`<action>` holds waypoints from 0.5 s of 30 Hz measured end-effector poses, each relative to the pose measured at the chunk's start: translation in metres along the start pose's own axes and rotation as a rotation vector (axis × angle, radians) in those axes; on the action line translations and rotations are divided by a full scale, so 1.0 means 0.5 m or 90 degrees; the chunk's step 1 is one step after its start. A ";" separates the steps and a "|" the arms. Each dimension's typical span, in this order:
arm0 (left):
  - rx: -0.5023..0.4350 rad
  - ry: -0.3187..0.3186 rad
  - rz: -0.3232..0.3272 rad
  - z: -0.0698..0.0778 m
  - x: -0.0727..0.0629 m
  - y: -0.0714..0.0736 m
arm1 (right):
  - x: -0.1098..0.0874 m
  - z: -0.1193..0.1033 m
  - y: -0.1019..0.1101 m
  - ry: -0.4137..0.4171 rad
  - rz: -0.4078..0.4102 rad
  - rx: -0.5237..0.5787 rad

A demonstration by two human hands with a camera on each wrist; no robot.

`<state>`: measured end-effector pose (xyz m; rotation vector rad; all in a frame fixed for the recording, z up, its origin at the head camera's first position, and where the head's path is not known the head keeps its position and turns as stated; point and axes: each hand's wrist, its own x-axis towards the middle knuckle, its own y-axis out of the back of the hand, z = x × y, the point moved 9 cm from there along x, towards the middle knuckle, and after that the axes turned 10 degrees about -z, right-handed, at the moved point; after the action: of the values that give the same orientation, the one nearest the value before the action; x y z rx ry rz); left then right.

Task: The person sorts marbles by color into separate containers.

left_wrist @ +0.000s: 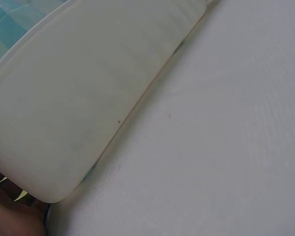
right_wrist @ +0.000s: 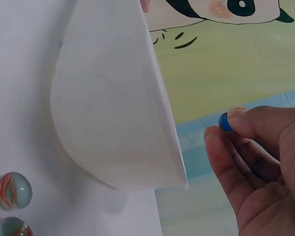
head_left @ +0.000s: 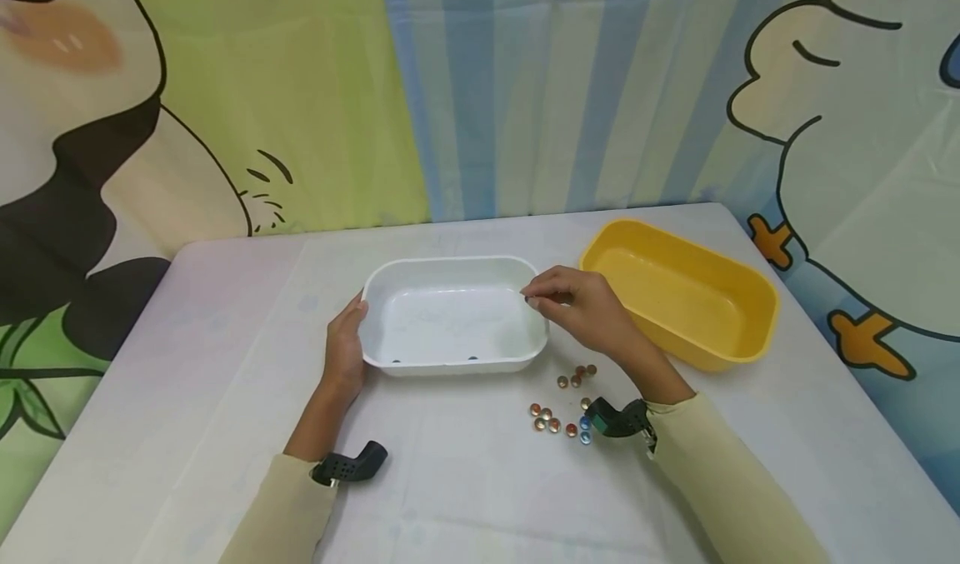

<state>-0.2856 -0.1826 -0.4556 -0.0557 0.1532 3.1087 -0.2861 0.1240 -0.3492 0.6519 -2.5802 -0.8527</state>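
A white basin stands in the middle of the table. My left hand grips its left end, thumb at the rim; in the left wrist view the fingers show at the basin's corner. Over the right rim, my right hand pinches a blue marble between thumb and fingertips. Two small dark bluish spots show low inside the basin by its near wall, mostly hidden. Several marbles, mostly reddish and clear, lie on the table under the right forearm, with a blue marble among them.
A yellow basin stands at the right, behind the right forearm. The table has a white cloth. Behind it hangs a printed curtain with cartoon animals. Each wrist wears a dark band with a camera.
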 end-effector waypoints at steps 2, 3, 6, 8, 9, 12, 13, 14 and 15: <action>-0.003 -0.003 -0.003 -0.001 0.001 0.001 | 0.006 0.006 -0.001 -0.017 0.000 0.008; -0.005 -0.004 -0.004 -0.001 0.001 0.001 | 0.009 0.010 -0.002 -0.026 0.001 0.010; -0.012 -0.004 -0.007 -0.003 0.003 0.000 | 0.019 0.019 -0.004 -0.041 0.000 0.016; -0.013 0.000 -0.005 -0.003 0.003 0.000 | 0.027 0.024 -0.005 -0.048 0.000 0.015; -0.014 0.001 -0.005 -0.003 0.003 0.000 | 0.031 0.026 -0.005 -0.051 0.000 0.013; -0.019 0.005 -0.004 -0.004 0.003 0.000 | 0.041 0.031 -0.006 -0.063 -0.001 0.010; -0.020 0.004 -0.005 -0.003 0.003 0.000 | 0.044 0.032 -0.006 -0.066 -0.001 0.006; -0.020 0.005 -0.005 -0.004 0.003 0.000 | 0.047 0.033 -0.007 -0.067 -0.002 0.004; -0.022 0.005 -0.004 -0.004 0.003 0.000 | 0.049 0.032 -0.007 -0.068 -0.004 -0.001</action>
<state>-0.2870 -0.1826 -0.4574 -0.0688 0.0998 3.1050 -0.3130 0.1161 -0.3594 0.6301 -2.6726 -0.9149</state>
